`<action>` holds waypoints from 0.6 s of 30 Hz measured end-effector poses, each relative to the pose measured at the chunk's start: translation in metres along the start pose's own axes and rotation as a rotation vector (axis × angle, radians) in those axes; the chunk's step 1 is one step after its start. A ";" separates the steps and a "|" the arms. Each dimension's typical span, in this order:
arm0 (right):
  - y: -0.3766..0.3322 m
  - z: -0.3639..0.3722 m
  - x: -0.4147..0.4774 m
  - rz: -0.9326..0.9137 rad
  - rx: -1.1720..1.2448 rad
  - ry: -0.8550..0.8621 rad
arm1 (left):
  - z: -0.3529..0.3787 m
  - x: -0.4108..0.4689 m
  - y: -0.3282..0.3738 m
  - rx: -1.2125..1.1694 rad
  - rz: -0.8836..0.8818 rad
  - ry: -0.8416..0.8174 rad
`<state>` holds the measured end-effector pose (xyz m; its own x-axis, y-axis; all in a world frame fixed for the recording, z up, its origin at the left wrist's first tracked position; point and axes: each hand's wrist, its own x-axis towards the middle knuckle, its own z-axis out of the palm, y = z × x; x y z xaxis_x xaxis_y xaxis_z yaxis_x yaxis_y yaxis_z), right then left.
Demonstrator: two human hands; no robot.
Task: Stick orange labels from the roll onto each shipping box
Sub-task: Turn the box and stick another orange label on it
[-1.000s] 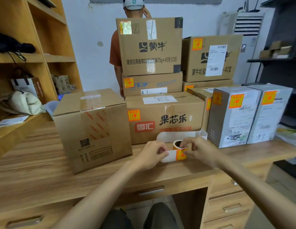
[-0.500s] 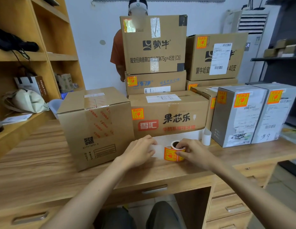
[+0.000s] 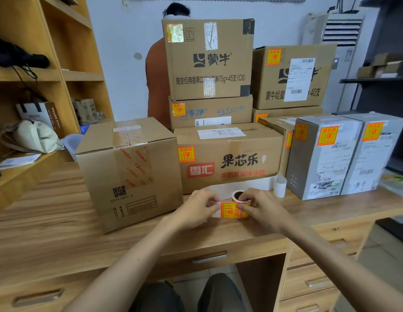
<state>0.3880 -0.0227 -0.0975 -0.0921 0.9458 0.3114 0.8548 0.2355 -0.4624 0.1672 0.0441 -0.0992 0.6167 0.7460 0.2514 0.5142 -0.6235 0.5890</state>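
Both hands worked the roll (image 3: 239, 200) just above the desk (image 3: 60, 233), in front of the boxes; right hand (image 3: 261, 209) pinched it steady so left hand (image 3: 197, 209), fingers clamped on the liner (image 3: 216, 213), could likely peel the next label (image 3: 229, 210). Left box (image 3: 130, 170) showed no orange label yet.

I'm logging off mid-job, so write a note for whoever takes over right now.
Left hand: pinches the liner.
Right hand: grip on the roll, thumb at the next label.
Done: middle box and grey boxes are labelled.
To do: left box shows none on visible faces; top box corner glares, cannot tell.
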 end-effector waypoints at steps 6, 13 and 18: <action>-0.007 0.008 -0.002 -0.021 -0.039 0.087 | -0.004 -0.006 0.004 -0.047 0.006 -0.029; -0.027 0.016 -0.018 -0.161 -0.209 0.087 | -0.002 -0.010 0.006 -0.124 -0.040 -0.002; -0.033 0.020 -0.014 -0.118 -0.126 0.093 | -0.004 -0.013 0.010 -0.175 0.003 -0.059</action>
<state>0.3508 -0.0392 -0.1037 -0.1530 0.8872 0.4353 0.8986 0.3082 -0.3123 0.1620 0.0289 -0.0933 0.6550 0.7256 0.2110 0.4036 -0.5720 0.7141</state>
